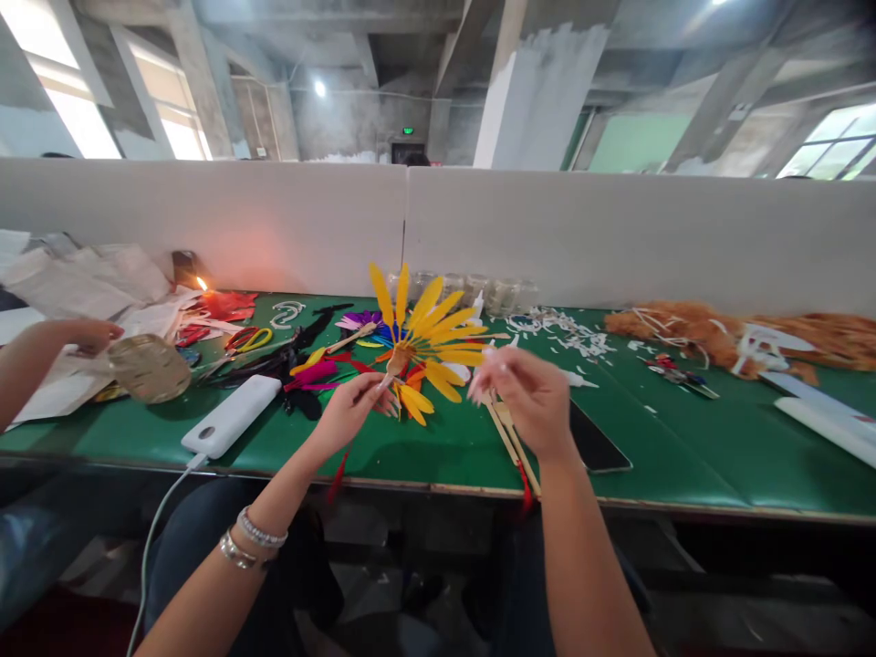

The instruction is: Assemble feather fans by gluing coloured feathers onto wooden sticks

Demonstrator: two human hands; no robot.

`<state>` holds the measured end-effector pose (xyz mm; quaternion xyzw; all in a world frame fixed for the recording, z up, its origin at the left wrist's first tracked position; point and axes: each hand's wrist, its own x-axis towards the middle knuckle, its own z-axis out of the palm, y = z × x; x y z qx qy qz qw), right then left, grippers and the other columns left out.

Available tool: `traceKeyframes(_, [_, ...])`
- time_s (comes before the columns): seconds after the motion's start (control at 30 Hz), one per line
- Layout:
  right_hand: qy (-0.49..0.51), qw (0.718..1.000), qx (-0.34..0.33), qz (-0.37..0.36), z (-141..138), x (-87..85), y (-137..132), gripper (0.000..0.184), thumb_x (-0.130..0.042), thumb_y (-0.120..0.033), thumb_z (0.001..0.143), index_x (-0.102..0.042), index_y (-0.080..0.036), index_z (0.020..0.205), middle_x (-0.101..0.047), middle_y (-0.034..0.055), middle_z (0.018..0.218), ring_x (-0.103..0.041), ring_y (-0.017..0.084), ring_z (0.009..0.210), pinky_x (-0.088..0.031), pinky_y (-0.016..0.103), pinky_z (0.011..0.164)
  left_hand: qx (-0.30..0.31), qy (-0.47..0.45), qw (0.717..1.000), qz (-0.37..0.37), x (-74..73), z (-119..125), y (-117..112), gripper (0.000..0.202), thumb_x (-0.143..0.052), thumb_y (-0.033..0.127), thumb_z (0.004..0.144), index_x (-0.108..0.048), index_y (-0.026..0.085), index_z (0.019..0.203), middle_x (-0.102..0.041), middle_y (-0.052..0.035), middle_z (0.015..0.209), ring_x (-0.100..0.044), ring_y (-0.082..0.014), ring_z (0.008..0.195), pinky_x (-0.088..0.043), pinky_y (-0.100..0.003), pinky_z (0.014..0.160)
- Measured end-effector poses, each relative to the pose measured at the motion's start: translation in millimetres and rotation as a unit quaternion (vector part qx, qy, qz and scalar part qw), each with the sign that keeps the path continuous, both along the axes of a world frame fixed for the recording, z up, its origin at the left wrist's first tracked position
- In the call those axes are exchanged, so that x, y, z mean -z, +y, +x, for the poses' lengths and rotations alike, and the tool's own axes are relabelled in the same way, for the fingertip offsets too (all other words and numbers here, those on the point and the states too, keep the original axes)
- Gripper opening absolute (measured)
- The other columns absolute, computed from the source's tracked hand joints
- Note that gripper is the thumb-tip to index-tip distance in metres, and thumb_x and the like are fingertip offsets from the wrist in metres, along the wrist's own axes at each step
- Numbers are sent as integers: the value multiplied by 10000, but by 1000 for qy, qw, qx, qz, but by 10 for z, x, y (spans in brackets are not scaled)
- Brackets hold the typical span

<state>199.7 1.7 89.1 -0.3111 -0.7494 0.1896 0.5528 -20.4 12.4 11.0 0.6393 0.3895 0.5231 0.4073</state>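
From the head view, our left hand pinches the pale stem of a yellow feather fan between thumb and fingers, holding the fan just above the middle of the counter. Our right hand hangs beside the fan's right edge with its fingertips bunched; whether they hold anything we cannot tell. A light pinch low on the stem seems best here, since the narrow, glossy vanes look thin and could bend under a firm grip. Keeping our fingers off the vanes would protect their spread. Below the right hand lie two wooden sticks and a red tassel. Left of the fan are bright feathers, yellow-handled scissors and a smooth white power bank. Farther left, a co-worker's hand rests near a round woven disc and crumpled paper. A small flame burns at the far edge. To the right lie white scraps and shaggy orange fur.
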Motion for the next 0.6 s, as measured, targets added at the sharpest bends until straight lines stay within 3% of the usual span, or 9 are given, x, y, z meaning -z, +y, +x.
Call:
traceKeyframes(0.03, [-67, 992, -77, -75, -30, -7, -26, 353, -463, -414, 845, -587, -161, 631, -589, 13, 590, -533, 97, 496, -441, 241, 528, -3, -19, 1000, -6, -13, -1, 4, 329, -501, 413, 809, -568, 116, 934, -631, -46, 712, -613, -156, 641, -517, -288, 640])
traceKeyframes(0.1, [-196, 937, -186, -222, -93, 1, -55, 398, -473, -475, 822, -612, -145, 649, -612, 26, 608, -551, 100, 505, -430, 218, 490, -2, -41, 999, -16, -43, -7, 5, 345, -523, 428, 796, -568, 115, 935, -650, -56, 726, -626, -173, 682, -518, -317, 696])
traceKeyframes(0.17, [-288, 865, -241, -331, -168, 61, -40, 410, -506, -528, 780, -639, -141, 771, -635, 39, 684, -581, 116, 567, -437, 209, 487, -2, -51, 999, -16, -67, -10, -2, 344, -534, 430, 793, -560, 121, 941, -670, -72, 776, -640, -196, 762, -502, -345, 774])
traceKeyframes(0.23, [-334, 825, -249, -382, -267, 178, 13, 462, -536, -562, 742, -619, -152, 938, -642, 41, 750, -585, 125, 608, -447, 216, 512, -3, -62, 998, -4, -75, 1, -11, 325, -534, 427, 797, -550, 133, 937, -679, -85, 856, -634, -214, 865, -467, -368, 857])
traceKeyframes(0.33, [-327, 845, -244, -345, -463, 397, 110, 488, -560, -562, 726, -583, -167, 1010, -636, 31, 781, -568, 129, 661, -439, 225, 568, 2, -80, 997, 9, -60, 37, -25, 301, -531, 424, 804, -522, 157, 944, -677, -86, 922, -615, -225, 948, -429, -391, 914])
traceKeyframes(0.43, [-274, 867, -286, -301, -643, 564, 176, 426, -518, -553, 761, -620, -142, 802, -624, 29, 728, -552, 122, 649, -430, 224, 577, 21, -83, 996, -8, -47, 59, -37, 306, -521, 432, 809, -504, 167, 960, -679, -84, 914, -615, -227, 951, -442, -394, 895])
traceKeyframes(0.6, [-213, 836, -355, -359, -683, 634, 214, 441, -491, -541, 783, -619, -121, 742, -642, 49, 740, -560, 99, 595, -429, 192, 495, 17, -52, 998, -12, -112, -29, -23, 352, -577, 443, 762, -568, 148, 955, -657, -96, 1000, -583, -233, 1011, -441, -358, 898])
